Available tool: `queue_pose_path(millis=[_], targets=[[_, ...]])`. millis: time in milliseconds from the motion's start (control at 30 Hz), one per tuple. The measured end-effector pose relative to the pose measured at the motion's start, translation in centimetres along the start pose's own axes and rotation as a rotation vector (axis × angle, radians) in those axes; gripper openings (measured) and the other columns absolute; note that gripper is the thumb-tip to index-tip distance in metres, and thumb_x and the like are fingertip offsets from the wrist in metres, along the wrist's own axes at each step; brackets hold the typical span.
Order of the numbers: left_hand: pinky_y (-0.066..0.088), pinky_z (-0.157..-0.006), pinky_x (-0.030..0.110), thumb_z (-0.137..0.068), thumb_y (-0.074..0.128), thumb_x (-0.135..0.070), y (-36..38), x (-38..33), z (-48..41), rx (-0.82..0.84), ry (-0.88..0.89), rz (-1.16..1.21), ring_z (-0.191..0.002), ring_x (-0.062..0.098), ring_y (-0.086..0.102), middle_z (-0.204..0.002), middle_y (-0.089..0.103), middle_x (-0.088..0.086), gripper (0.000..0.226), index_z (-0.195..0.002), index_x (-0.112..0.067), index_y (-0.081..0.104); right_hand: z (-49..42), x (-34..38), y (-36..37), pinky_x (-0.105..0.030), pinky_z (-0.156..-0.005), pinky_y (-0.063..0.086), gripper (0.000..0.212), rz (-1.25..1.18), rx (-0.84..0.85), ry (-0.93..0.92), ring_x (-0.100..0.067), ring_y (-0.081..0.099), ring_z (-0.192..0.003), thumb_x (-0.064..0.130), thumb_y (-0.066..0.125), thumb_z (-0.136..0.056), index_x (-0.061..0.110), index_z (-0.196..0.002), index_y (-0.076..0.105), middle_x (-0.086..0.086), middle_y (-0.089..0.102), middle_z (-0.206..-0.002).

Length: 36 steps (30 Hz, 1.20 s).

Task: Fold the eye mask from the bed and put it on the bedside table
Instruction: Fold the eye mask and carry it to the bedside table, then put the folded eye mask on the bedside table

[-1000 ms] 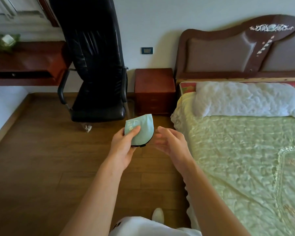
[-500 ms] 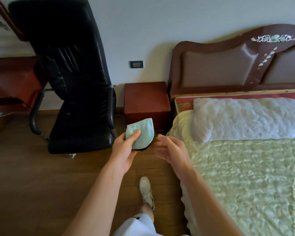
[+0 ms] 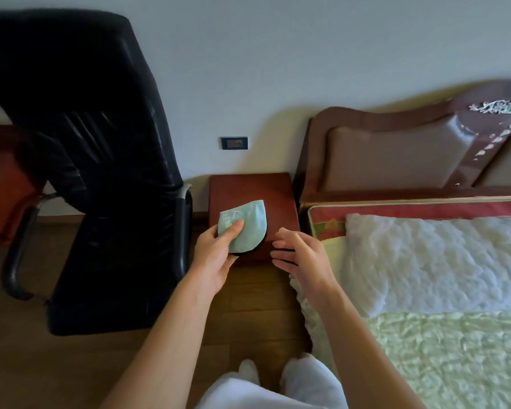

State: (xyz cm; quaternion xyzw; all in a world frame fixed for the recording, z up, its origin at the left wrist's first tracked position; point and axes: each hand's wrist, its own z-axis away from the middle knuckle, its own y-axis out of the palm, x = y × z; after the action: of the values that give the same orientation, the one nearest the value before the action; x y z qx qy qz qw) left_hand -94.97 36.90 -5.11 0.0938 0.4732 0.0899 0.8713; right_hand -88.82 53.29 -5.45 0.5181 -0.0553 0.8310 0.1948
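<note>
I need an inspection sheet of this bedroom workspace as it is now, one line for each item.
Surface: bedside table, dark red wood, its visible top bare.
Job's things: eye mask, folded, pale green, held over the table.
Clutter: nothing seen.
Grippers: left hand pinches the mask, thumb on top; right hand open, empty, beside it.
Cables: nothing seen.
Surroundings: black office chair left of the table; bed with white pillow right; wall socket above.
</note>
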Motion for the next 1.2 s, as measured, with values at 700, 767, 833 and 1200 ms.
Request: queue_pose_path(millis=[700, 767, 833, 1200], targets=[[0.059, -0.067, 0.027, -0.087, 0.070, -0.016, 12.5, -9.4, -25.7, -0.144, -0.025, 0.159, -0.098, 0.020, 0.072, -0.111, 0.073, 0.010, 0.018, -0.104, -0.016, 0.069, -32.2, 12.9, -0.5, -0.033, -0.074, 0.060, 0.027, 0.008, 0.112, 0.084, -0.023, 0.075, -0.084, 0.034, 0.071, -0.092, 0.012, -0.106, 0.074, -0.010, 0.076, -0.094], [0.059, -0.066, 0.026, -0.087, 0.070, -0.015, 12.9, -9.1, -27.6, -0.156, -0.035, 0.177, -0.097, 0.019, 0.072, -0.111, 0.073, 0.010, 0.018, -0.105, -0.015, 0.068, -34.1, 12.9, -0.3, -0.032, -0.073, 0.061, 0.029, 0.025, 0.125, 0.103, -0.023, 0.075, -0.084, 0.036, 0.073, -0.089, 0.012, -0.105, 0.075, -0.010, 0.076, -0.096], [0.059, -0.070, 0.028, -0.087, 0.069, -0.015, 13.1, -8.5, -29.2, -0.169, -0.052, 0.181, -0.102, 0.021, 0.070, -0.114, 0.072, 0.011, 0.023, -0.110, -0.014, 0.066, -35.6, 12.5, -0.1, -0.033, -0.074, 0.061, 0.033, 0.042, 0.123, 0.129, -0.023, 0.077, -0.085, 0.040, 0.074, -0.083, 0.014, -0.104, 0.076, -0.010, 0.077, -0.095], [0.055, -0.081, 0.033, -0.090, 0.065, -0.010, 8.5, 2.2, -41.4, -0.222, -0.203, 0.040, -0.105, 0.024, 0.066, -0.117, 0.068, 0.012, 0.029, -0.119, -0.009, 0.060, -44.1, -0.7, -1.4, -0.032, -0.080, 0.056, 0.027, 0.806, 0.078, -0.070, -0.005, 0.066, -0.086, 0.036, 0.072, -0.089, 0.021, -0.111, 0.069, 0.008, 0.072, -0.095]])
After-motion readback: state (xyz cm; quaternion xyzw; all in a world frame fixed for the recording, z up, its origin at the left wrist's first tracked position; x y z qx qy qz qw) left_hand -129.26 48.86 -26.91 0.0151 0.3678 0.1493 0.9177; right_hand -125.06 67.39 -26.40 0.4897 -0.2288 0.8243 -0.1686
